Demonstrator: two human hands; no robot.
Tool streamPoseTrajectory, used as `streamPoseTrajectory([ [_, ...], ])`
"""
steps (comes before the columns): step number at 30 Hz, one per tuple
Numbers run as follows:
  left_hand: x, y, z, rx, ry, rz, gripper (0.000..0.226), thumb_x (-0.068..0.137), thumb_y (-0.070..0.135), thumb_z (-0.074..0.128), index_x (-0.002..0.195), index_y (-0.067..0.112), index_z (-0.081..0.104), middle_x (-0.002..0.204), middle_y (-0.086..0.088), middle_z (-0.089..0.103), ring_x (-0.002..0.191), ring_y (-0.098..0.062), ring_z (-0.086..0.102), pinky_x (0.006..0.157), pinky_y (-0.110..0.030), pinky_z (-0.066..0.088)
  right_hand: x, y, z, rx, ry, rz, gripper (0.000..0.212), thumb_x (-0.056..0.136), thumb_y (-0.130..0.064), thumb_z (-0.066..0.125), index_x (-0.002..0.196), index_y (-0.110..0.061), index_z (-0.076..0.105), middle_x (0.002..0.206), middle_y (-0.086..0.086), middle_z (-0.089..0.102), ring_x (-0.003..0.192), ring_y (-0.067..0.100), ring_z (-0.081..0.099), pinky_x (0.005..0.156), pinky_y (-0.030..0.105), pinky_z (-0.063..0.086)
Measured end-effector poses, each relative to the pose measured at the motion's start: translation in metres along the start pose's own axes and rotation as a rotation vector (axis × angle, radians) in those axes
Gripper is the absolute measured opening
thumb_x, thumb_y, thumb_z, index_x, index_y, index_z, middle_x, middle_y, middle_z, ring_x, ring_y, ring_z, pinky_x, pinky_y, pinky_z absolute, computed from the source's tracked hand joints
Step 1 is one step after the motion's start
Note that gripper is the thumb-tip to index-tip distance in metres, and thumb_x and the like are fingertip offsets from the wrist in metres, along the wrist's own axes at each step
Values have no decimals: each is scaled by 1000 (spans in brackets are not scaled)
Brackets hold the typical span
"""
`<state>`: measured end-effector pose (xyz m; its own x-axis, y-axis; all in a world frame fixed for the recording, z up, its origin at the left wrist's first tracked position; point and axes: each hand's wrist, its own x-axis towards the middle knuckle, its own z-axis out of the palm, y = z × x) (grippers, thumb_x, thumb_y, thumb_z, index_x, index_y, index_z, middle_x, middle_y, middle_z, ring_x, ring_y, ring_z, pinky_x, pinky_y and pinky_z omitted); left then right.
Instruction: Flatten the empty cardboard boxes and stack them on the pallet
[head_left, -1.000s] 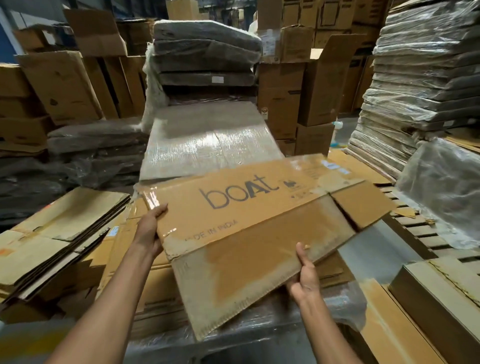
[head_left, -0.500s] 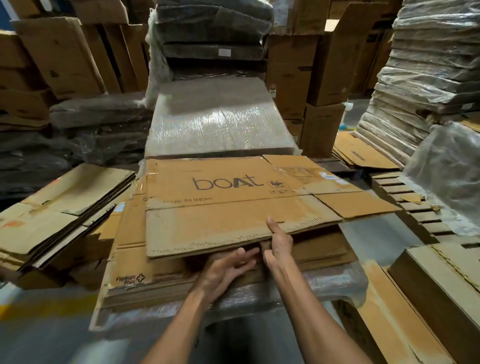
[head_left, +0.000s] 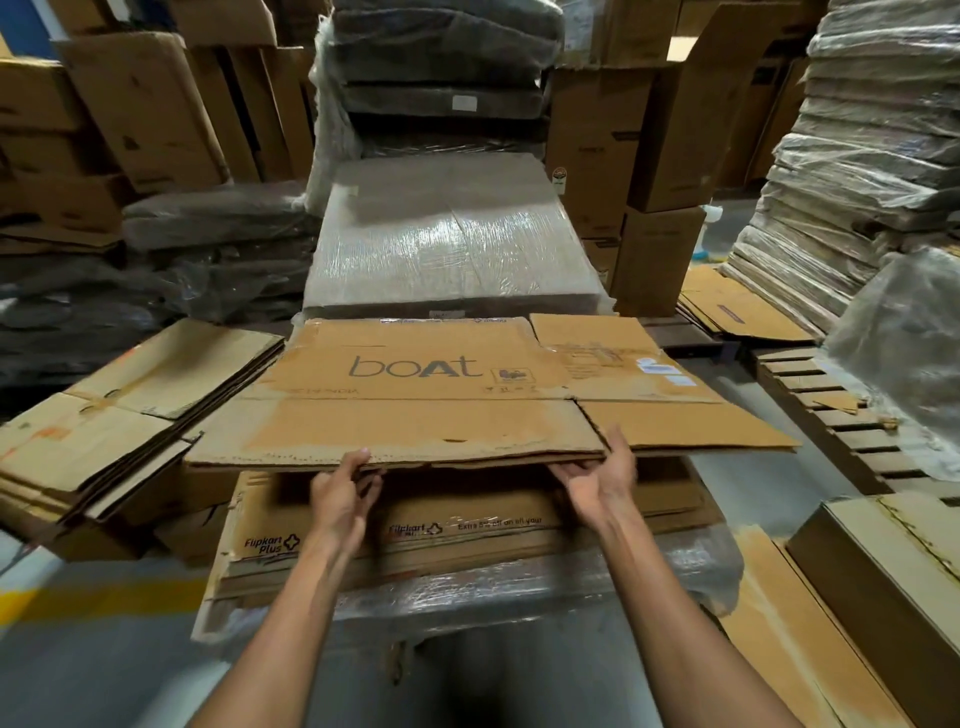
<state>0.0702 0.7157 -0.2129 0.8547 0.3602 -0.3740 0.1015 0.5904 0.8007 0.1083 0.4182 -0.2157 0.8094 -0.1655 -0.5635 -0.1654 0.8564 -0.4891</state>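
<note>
Flat box (head_left: 426, 410) lies on top of the stack (head_left: 467, 540), its near edge jutting toward the person. Left hand (head_left: 340, 488) pinches that edge, thumb on top. Right hand (head_left: 602, 473), well apart along the same edge, is blurred, so I can't tell its grip.

We count two hands, the left hand (head_left: 340, 499) and the right hand (head_left: 602, 480), and one flattened boAt carton (head_left: 441, 415) atop the pile (head_left: 270, 587). Under it we make out one Flipkart Plus carton (head_left: 498, 525); the sheets below we cannot number. Off the pile's left edge we find one stack of flat cartons (head_left: 119, 415), past its far edge one film-wrapped bundle (head_left: 447, 244), off its right edge one wooden pallet (head_left: 831, 415).
</note>
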Motion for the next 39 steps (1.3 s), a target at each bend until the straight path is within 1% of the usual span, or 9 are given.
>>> streamPoseTrajectory([
  [3,9,11,-28,-51,64,26,10,95,6,64,88,10,60,85,-5,60,59,-10,64,54,-16,55,8,-19,-31,18,85,-67,52,105,-29,54,152,-15,34,151,21,40,134,48,42,106,67,40],
  [7,7,6,-60,-102,107,13,11,97,4,61,87,10,59,79,-4,58,51,-7,63,52,-17,54,15,-21,-61,-111,159,-147,41,106,-13,51,146,-10,44,141,18,55,102,32,59,91,59,46],
  [9,6,-4,-71,-116,116,-10,10,96,3,62,89,9,60,77,-4,60,52,-8,63,52,-18,54,17,-13,-70,-159,192,-151,41,105,-10,53,145,-7,44,136,18,56,106,32,59,89,59,48],
  [15,17,-23,-82,-117,136,-98,10,96,4,63,89,9,58,78,-4,58,58,-10,58,49,-18,53,29,-10,-77,-165,232,-142,45,104,-3,53,146,1,38,144,25,51,130,47,51,107,68,40],
  [21,33,-27,-79,1,180,-201,8,94,12,68,94,6,63,87,-7,66,75,-13,59,50,-19,55,47,-23,-64,-200,234,-131,47,103,-5,53,147,0,37,145,23,50,135,44,47,107,67,41],
  [30,38,-46,-69,79,329,-245,19,92,24,70,93,6,64,94,-12,68,73,-16,65,48,-21,57,66,-16,-61,-337,288,-105,37,102,1,54,139,4,48,135,24,54,105,30,58,102,50,52],
  [33,34,-53,-60,127,304,-287,18,98,29,64,99,12,62,96,-12,70,77,-20,68,52,-25,59,66,-9,-66,-359,302,-95,35,101,2,55,136,5,50,131,23,55,92,25,60,96,44,55],
  [36,25,-60,-51,295,195,-400,24,104,37,54,100,14,61,93,-9,74,76,-18,66,60,-26,53,60,-5,-69,-403,307,-83,33,101,2,54,134,6,52,126,23,56,100,30,58,93,45,56],
  [39,19,-70,-42,497,87,-447,41,107,40,47,98,7,70,82,-5,78,69,-16,65,49,-20,49,52,-4,-74,-477,321,-74,25,103,-1,51,127,0,55,119,18,59,90,26,64,89,44,57],
])
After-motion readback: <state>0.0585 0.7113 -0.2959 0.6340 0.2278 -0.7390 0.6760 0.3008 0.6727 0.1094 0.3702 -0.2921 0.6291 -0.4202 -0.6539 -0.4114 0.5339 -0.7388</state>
